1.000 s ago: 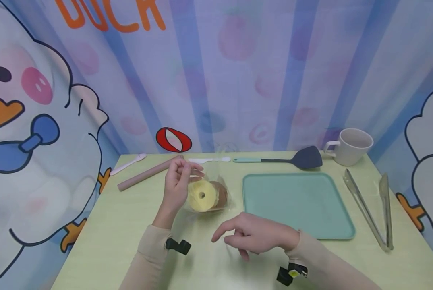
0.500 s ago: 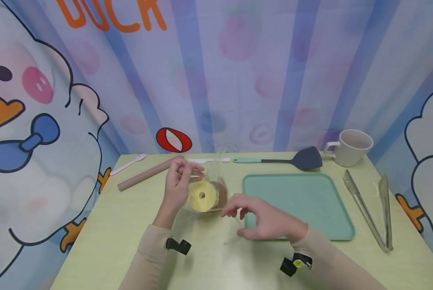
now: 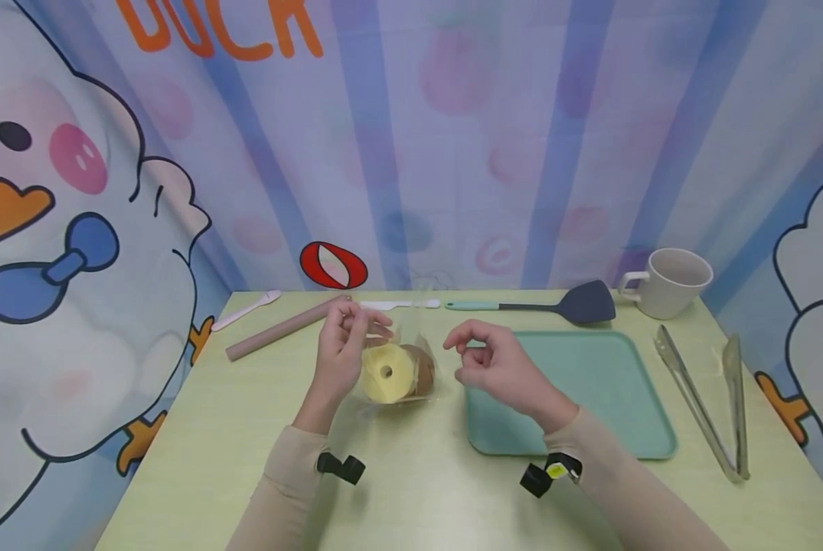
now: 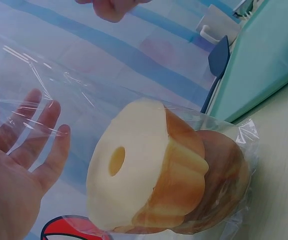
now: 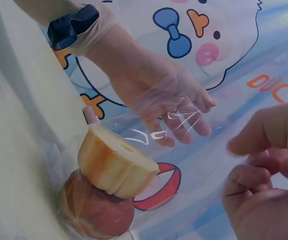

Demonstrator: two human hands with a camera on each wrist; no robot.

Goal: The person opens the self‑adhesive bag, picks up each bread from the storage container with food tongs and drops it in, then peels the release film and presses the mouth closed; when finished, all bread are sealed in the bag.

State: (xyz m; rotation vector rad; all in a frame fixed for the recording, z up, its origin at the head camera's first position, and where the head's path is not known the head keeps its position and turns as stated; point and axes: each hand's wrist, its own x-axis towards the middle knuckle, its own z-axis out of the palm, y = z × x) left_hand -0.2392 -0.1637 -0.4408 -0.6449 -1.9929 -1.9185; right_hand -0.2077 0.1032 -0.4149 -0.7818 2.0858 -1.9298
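A clear plastic bag stands upright on the table, with two breads inside. One is a pale fluted ring bread with a hole in its flat face. Behind it leans a round brown bun. My left hand pinches the bag's upper edge, other fingers spread behind the film in the left wrist view. To the bag's right, my right hand hovers over the tray's left corner. Its fingers are loosely bent, with a gap between thumb and index finger and nothing seen between them.
A green tray lies at right, with metal tongs beyond it. Along the back are a mug, a spatula, a white plastic knife, a brown rod and a pink spoon. A printed curtain closes the back.
My right hand has risen from the front of the table, moving forward to beside the bag's upper right. My left hand and the bag have hardly moved.
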